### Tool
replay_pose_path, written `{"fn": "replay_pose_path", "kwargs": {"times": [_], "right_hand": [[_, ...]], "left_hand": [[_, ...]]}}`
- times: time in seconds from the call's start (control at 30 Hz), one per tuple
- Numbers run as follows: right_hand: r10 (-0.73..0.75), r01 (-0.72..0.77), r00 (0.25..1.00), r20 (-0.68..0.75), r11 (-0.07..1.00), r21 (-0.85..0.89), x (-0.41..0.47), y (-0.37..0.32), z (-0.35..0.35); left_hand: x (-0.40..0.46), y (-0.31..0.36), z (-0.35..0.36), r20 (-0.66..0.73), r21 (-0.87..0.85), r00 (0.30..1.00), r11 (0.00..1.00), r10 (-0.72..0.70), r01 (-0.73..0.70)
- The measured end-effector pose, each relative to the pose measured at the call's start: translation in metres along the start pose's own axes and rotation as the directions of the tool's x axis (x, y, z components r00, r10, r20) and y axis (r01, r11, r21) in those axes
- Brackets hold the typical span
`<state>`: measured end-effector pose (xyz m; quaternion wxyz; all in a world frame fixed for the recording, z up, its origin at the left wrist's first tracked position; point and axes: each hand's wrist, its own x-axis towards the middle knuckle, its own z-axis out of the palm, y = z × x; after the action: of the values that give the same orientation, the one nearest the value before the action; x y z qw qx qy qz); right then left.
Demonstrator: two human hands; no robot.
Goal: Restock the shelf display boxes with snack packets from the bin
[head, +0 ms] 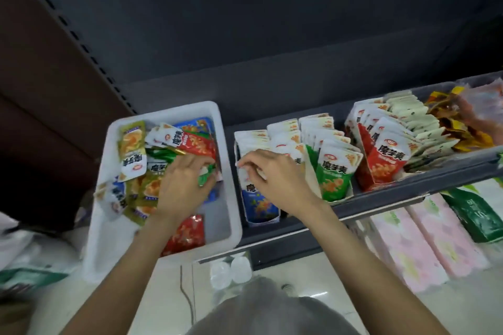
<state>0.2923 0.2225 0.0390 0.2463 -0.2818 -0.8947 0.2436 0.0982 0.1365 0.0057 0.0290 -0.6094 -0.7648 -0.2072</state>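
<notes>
A white bin (231,171) on the left end of the shelf holds several loose snack packets in green, olive, blue and red. My left hand (182,185) is down in the bin, fingers closed on a green packet (205,175). To the right stands a blue display box (260,207) with white-topped packets upright in it. My right hand (275,174) rests on top of those packets, its fingertips pinching the upper edge of a front packet. Beside it stand a green display box (333,183) and a red display box (379,168), both packed with packets.
The dark shelf (381,198) has a raised front lip. Yellow and orange packets (457,122) fill its far right. Below hang pink tissue packs (408,242) and a green pack (476,212). A dark back panel rises behind. Plastic bags lie at lower left.
</notes>
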Motion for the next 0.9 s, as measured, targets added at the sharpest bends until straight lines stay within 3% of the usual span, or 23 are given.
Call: {"fn": "replay_pose_path", "kwargs": {"times": [0.1,0.2,0.37,0.53,0.67,0.77,0.9], "right_hand": [[-0.045,0.045,0.997,0.07,0.999,0.002,0.034,-0.021,0.036],[0.015,0.0,0.986,0.164,0.996,-0.089,0.075,-0.032,0.074],[0.226,-0.14,0.919,0.323,0.953,-0.268,0.133,-0.025,0.139],[0.349,-0.266,0.822,0.45,0.934,-0.239,0.132,-0.024,0.167],[0.286,-0.202,0.879,0.382,0.948,-0.246,0.101,-0.033,0.171],[0.246,-0.173,0.905,0.349,0.959,-0.226,0.084,-0.041,0.165],[0.249,-0.253,0.952,0.179,0.967,0.002,0.079,-0.046,0.135]], "left_hand": [[-0.012,-0.048,-0.001,0.072,-0.001,0.977,0.98,-0.2,0.201],[-0.008,-0.075,0.0,0.093,-0.07,0.919,0.918,-0.383,0.389],[0.006,-0.082,0.002,0.234,-0.487,0.761,0.604,-0.605,0.631],[0.021,-0.087,0.009,0.32,-0.559,0.678,0.446,-0.662,0.699],[0.022,-0.084,0.024,0.299,-0.519,0.69,0.495,-0.659,0.697],[0.017,-0.077,0.03,0.2,-0.488,0.716,0.566,-0.668,0.665],[0.007,-0.071,0.011,0.053,-0.551,0.789,0.641,-0.612,0.534]]}}
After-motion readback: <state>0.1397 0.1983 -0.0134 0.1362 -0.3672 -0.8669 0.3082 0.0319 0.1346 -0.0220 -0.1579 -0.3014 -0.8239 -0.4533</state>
